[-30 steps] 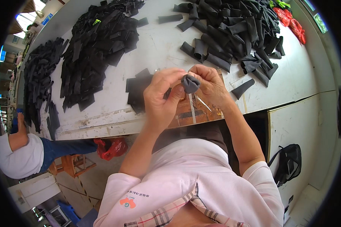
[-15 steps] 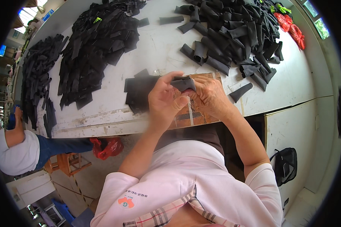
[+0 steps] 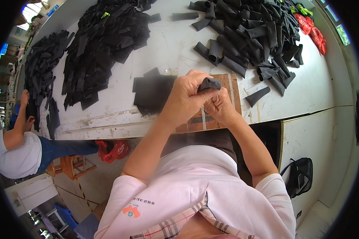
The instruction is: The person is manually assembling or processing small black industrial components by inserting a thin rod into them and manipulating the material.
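Observation:
Above the table's near edge, my left hand (image 3: 187, 97) is closed round a black fabric tube (image 3: 210, 84), its rolled end showing past the thumb. My right hand (image 3: 221, 106) is curled tight right beside it, gripping the tube's lower part, which the fingers mostly hide. Under both hands lies a brown board (image 3: 234, 89) with pale strips across it. Flat black fabric pieces (image 3: 151, 93) are stacked by my left hand. A single black tube (image 3: 257, 96) lies to the right of the board.
Heaps of flat black pieces (image 3: 103, 44) cover the table's left side. A pile of black tubes (image 3: 263, 36) fills the far right, near red plastic bags (image 3: 316, 40). At the left, another person (image 3: 22, 153) works by a wooden stool (image 3: 73, 166). A black bag (image 3: 300, 177) hangs at right.
My left hand has turned from a loose hold to a closed grip round the tube. My right hand has curled lower beside it. The other person's arm has risen.

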